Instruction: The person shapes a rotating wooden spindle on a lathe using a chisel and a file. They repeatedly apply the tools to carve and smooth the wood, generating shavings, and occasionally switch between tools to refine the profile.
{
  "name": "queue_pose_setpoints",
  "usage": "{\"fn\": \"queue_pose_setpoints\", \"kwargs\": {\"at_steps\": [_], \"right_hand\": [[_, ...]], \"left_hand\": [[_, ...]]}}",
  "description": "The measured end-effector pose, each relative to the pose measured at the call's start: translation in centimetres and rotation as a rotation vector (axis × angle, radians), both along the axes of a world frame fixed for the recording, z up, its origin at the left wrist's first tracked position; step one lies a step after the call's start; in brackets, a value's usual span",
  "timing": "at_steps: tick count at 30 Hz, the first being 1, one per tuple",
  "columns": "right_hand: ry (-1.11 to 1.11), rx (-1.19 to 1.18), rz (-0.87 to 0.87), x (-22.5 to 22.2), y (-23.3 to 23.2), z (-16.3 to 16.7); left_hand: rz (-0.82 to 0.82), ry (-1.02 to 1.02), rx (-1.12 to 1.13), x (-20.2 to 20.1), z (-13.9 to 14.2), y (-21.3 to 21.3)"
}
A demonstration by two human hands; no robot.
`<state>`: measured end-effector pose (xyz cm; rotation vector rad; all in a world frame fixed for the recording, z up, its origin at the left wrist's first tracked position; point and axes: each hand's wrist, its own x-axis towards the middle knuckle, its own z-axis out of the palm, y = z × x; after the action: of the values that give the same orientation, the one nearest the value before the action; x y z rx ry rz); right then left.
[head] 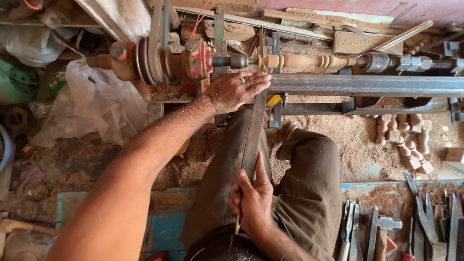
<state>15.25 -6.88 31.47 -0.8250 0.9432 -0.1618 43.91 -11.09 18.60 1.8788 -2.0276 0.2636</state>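
Long flat dark steel chisel (pixel 253 132): right hand (pixel 254 201) grips its near end, left hand (pixel 236 90) fingers press it down beside pale turned wooden spindle (pixel 303 60). Mid-turning, I judge; next needs steady tip pressure.

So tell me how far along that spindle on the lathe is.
Done: the wooden spindle already shows beads and coves along its right half, and finished turned pieces lie in the sawdust below. In hand: the left hand rests on the long chisel at the rail, and the right hand grips its handle end. Left: the spindle's left part looks plainer.
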Motion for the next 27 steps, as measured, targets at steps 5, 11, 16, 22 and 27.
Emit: {"fn": "queue_pose_setpoints", "kwargs": {"at_steps": [5,11,16,22,27], "right_hand": [[-0.028,-0.023,-0.018,0.4,0.4,-1.5],[-0.021,-0.027,-0.023,0.8,0.8,-1.7],[0.026,-0.085,0.044,-0.9,-1.9,-2.0],[0.061,-0.044,0.211,-4.4,-8.9,-1.6],[0.065,-0.041,0.349,-5.6,-14.7,-1.2]], "left_hand": [[0.027,0.005,0.022,-0.2,0.1,-0.3],[-0.019,0.042,0.053,-0.2,1.1,-0.3],[0.017,-0.03,0.043,-0.2,0.8,-0.7],[0.044,-0.084,0.06,-0.4,0.4,-0.8],[0.034,-0.045,0.073,-0.6,1.1,-1.0]]}}
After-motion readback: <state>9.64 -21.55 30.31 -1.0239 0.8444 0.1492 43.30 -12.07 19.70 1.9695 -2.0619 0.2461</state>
